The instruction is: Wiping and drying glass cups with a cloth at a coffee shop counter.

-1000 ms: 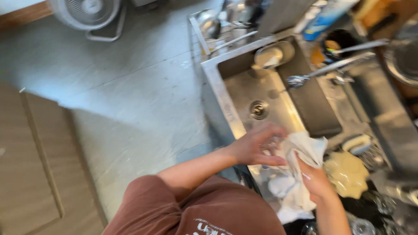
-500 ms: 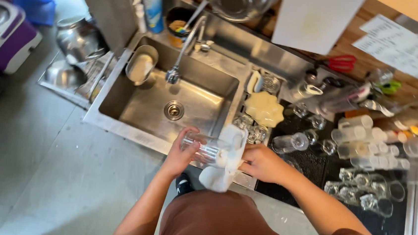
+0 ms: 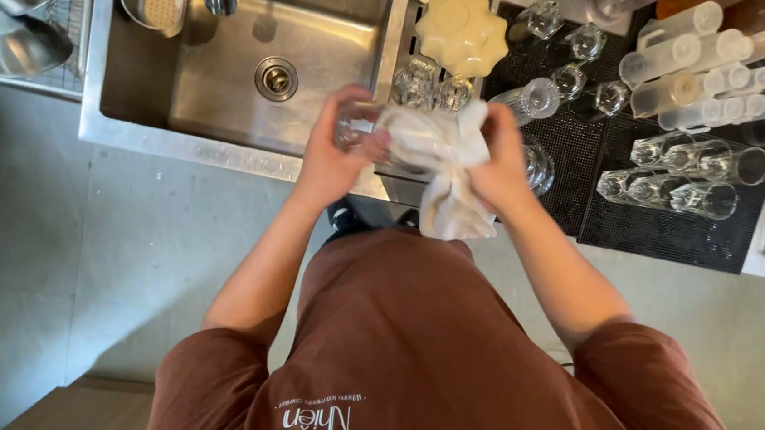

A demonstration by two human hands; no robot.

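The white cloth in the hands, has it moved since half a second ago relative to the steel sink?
No. The white cloth stays over the steel sink's front right corner, wrapped on the clear glass; only the camera shifted.

White cloth [image 3: 441, 160] wraps a clear glass [image 3: 358, 124]; beyond it a cream scalloped dish [image 3: 462, 32], black dotted mat [image 3: 588, 149], grey steel sink [image 3: 257, 78].

Grey concrete floor [image 3: 107, 248] fills the lower left; a steel sink [image 3: 323, 47] sits top centre, black draining mats [image 3: 672, 233] at right.
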